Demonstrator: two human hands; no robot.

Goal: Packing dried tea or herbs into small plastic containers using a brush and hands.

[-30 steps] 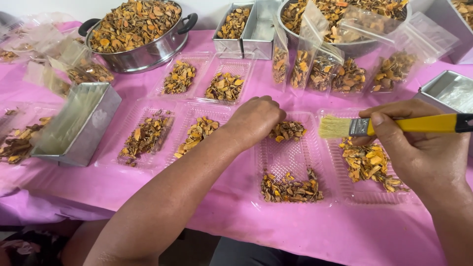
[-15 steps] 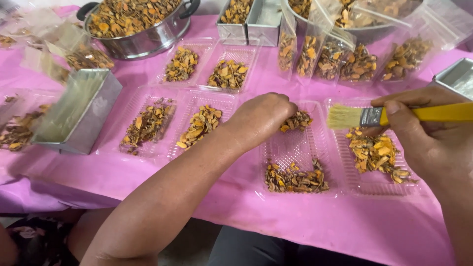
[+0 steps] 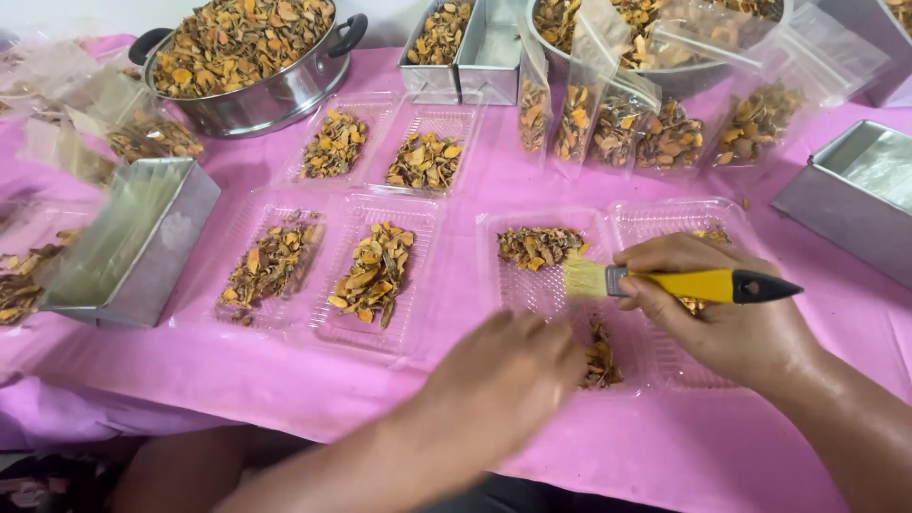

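Right hand (image 3: 731, 318) grips yellow-handled brush (image 3: 665, 282) mid-handle, light and stiff | left hand (image 3: 503, 380), blurred, fingers' grip unclear, over brittle dried chips (image 3: 598, 356) lower centre.

Six trays are set in the middle of the desk (image 3: 285, 380). Behind them, a pot (image 3: 247, 66) is placed at the far left edge and standing bags (image 3: 627, 123) toward the far right. A metal tin (image 3: 133, 242) is found at the left edge, another tin (image 3: 855, 195) at the right.
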